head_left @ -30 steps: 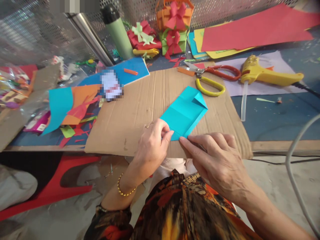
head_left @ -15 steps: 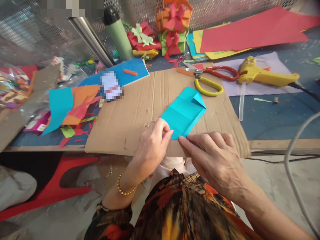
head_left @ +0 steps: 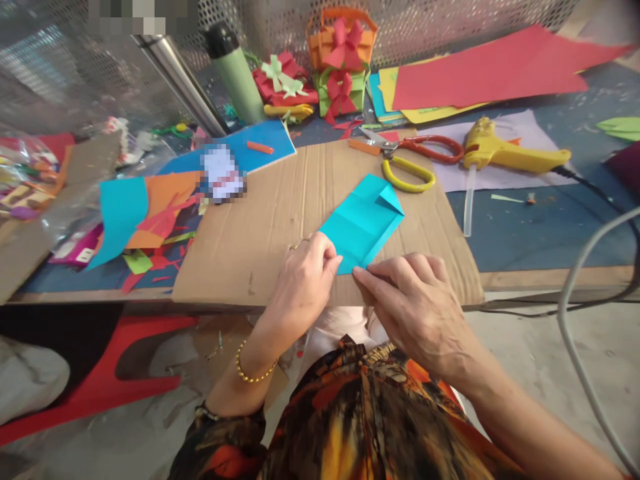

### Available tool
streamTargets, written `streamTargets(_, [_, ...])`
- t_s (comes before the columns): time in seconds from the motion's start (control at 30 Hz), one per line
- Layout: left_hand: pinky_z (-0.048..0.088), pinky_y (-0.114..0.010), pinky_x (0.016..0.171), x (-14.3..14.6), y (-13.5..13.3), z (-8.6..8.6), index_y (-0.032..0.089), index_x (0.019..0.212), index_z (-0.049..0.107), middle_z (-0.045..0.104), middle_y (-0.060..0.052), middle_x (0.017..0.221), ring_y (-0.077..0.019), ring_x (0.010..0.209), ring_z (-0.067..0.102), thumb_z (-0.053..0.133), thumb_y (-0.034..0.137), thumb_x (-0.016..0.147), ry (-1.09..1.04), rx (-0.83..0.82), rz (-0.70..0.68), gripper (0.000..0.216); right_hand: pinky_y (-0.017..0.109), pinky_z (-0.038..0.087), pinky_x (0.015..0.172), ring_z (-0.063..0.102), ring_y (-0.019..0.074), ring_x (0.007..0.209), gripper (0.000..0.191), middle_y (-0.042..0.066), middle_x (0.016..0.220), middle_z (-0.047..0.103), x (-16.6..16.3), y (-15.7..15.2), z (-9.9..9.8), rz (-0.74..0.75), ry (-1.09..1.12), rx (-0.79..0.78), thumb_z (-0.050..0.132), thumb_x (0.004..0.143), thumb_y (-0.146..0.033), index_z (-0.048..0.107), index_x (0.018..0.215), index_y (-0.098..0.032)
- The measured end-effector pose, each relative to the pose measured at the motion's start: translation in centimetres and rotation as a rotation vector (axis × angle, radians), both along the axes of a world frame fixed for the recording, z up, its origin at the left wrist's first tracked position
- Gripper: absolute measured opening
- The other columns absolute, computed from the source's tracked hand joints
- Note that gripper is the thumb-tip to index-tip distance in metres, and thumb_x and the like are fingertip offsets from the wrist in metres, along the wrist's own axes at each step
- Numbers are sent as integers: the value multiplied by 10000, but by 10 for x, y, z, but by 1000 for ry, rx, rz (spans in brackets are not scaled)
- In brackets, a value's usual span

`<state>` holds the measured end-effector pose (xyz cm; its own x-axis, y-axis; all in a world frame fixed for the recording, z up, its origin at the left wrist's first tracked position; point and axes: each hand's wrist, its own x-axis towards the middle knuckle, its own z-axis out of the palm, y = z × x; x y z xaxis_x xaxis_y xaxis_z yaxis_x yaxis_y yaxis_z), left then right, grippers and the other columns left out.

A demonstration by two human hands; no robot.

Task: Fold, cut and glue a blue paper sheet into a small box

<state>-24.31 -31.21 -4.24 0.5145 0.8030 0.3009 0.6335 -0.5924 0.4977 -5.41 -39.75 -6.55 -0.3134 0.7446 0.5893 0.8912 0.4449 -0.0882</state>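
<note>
A folded turquoise paper (head_left: 363, 220) lies on a brown cardboard sheet (head_left: 260, 220), its far corner turned over into a small triangle. My left hand (head_left: 303, 280) pinches the paper's near left corner with fingers closed. At the near right corner my right hand (head_left: 415, 307) presses the edge between thumb and fingers. Both hands meet at the paper's near tip, close to the cardboard's front edge.
Scissors with red and yellow handles (head_left: 413, 157) and a yellow glue gun (head_left: 505, 153) lie at the back right. Behind them are red and yellow paper sheets (head_left: 480, 67), bowed paper gift boxes (head_left: 340, 67) and a green bottle (head_left: 235, 67). Paper scraps (head_left: 145, 213) crowd the left. A grey cable (head_left: 575, 320) hangs right.
The view has drifted slightly, so everything sits a little left and higher. Both hands keep the same pinch on the paper's near end.
</note>
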Motion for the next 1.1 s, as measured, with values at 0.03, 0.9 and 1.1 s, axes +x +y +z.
streamTargets(0.03, [432, -296, 714, 1, 0, 1, 230, 854, 490, 607, 31, 793, -150, 728, 559, 603, 102, 976, 11, -6, 3, 210, 388, 370, 760, 512, 225, 874, 256, 74, 988, 726, 1, 0, -2, 9, 15, 4, 514, 1055, -183, 728, 1194, -192])
streamTargets(0.9, [386, -371, 788, 6, -12, -10, 206, 931, 671, 697, -69, 952, -238, 881, 632, 479, 178, 1098, 310, 519, -17, 256, 373, 282, 758, 415, 239, 858, 219, 78, 917, 628, 1, 8, 0, -22, -151, 30, 516, 1039, -124, 725, 1029, -186])
streamTargets(1.1, [372, -385, 787, -1, -6, 4, 195, 917, 742, 740, -56, 928, -240, 898, 637, 512, 193, 1092, 366, 483, -107, 289, 371, 261, 769, 408, 253, 880, 220, 82, 934, 631, 0, 9, -2, -33, -148, -33, 511, 1059, -173, 729, 1056, -199])
